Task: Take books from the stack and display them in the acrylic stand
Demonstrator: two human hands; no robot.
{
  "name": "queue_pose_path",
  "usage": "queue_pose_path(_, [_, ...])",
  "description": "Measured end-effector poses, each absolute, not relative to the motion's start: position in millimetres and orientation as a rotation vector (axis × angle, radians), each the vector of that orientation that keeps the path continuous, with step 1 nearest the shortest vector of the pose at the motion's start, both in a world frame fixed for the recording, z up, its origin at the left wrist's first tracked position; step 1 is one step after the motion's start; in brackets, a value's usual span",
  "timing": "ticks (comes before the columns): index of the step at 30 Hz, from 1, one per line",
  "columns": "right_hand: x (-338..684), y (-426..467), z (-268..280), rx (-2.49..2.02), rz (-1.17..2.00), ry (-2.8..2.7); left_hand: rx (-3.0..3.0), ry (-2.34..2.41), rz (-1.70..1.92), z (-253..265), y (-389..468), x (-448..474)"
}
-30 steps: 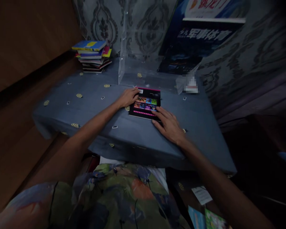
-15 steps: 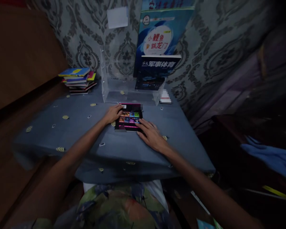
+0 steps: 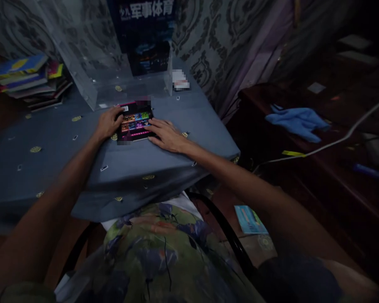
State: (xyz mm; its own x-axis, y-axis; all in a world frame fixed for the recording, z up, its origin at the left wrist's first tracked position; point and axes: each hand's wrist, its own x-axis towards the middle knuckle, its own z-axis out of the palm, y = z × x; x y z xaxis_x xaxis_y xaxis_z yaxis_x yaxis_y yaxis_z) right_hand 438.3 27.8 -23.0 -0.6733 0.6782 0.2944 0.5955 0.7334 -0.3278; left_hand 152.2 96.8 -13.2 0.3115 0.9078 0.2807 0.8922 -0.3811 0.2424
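Observation:
A thin black book (image 3: 135, 125) with rows of small bright pictures and pink edging lies flat on the patterned grey-blue tablecloth (image 3: 91, 147). My left hand (image 3: 109, 123) rests at its left edge, fingertips on the upper left corner beside a small white label. On the right side, my right hand (image 3: 166, 134) lies with its fingers stretched over the edge of the cover. Neither hand is wrapped round the book. Just behind it stands a clear plastic book stand (image 3: 91, 86), with a dark blue book (image 3: 148, 40) upright in it.
Several books are piled in a stack (image 3: 27, 80) at the back left. A pixelated white item (image 3: 180, 80) sits right of the stand. Beyond the table's right side, a blue cloth (image 3: 298, 122) lies on a dark red surface. A light-blue booklet (image 3: 249, 219) is on the floor.
The view has tilted down and turned right, so the table and stand appear farther up and left. Both hands stay on the black book, which keeps its place on the table.

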Motion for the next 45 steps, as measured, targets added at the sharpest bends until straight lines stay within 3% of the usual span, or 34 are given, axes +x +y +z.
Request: queue_pose_path(45, [436,24,-18,-1.047,0.216,-2.536,2.455,1.845,0.632,-14,89,163])
